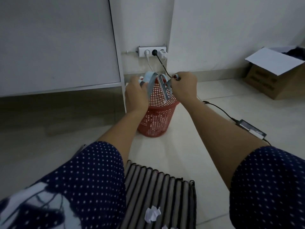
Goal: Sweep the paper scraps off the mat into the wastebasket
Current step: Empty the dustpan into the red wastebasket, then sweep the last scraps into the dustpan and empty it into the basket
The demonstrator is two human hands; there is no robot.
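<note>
A red mesh wastebasket (pixel 156 119) stands on the tiled floor in front of me. Both hands are over its rim. My left hand (pixel 135 94) grips a light blue dustpan (pixel 149 78), tilted above the basket's mouth. My right hand (pixel 184 86) holds a small grey brush (pixel 166 90) that slants down into the basket. Near the bottom edge lies a striped mat (pixel 158 192) between my knees. A crumpled white paper scrap (pixel 152 214) rests on it, with another scrap (pixel 166 227) partly cut off at the frame's edge.
A white cabinet (pixel 57 47) stands on the left, close to the basket. On the wall behind the basket is a power strip (pixel 151 52); its black cable runs across the floor to a power adapter (pixel 250 128). An open cardboard box (pixel 277 71) sits at the right.
</note>
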